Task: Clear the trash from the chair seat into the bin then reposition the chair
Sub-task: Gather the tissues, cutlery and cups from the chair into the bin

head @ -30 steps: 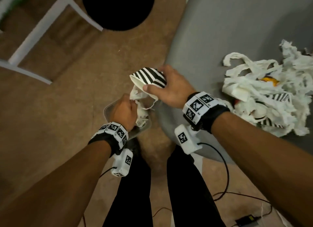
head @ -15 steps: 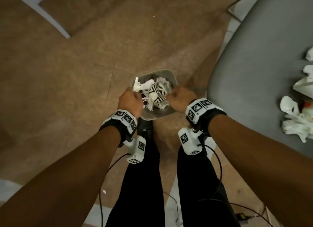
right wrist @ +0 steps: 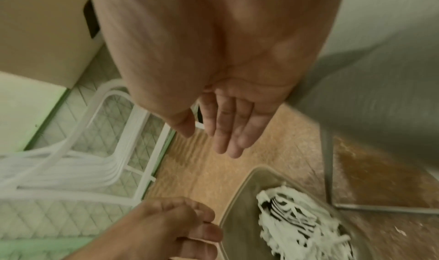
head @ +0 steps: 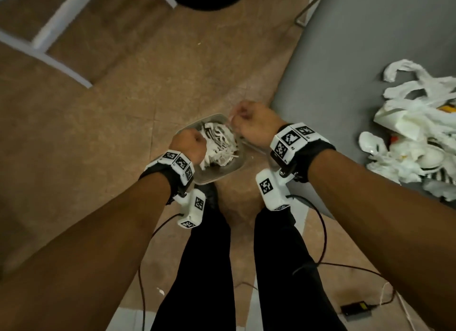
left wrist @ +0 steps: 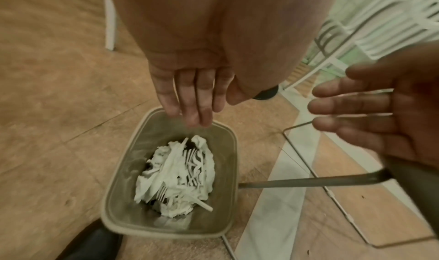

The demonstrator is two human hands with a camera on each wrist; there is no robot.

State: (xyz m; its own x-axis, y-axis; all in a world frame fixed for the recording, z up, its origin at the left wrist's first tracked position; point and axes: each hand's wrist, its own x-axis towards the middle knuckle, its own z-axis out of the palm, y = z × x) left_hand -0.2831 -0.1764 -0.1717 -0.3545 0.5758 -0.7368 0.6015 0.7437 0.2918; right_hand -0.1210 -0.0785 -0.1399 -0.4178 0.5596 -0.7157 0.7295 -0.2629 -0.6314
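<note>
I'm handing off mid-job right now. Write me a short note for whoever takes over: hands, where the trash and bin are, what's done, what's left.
Left hand: open, empty, over the bin.
Right hand: open, empty, beside the bin near the chair seat.
Bin stands on the floor by the seat's edge and holds white paper scraps and striped pieces.
Done: one load is in the bin.
Left: the pile of trash on the seat goes into the bin, then reposition the chair.

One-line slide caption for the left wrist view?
Left hand and right hand, both open and empty, above the bin of shredded white trash.
</note>
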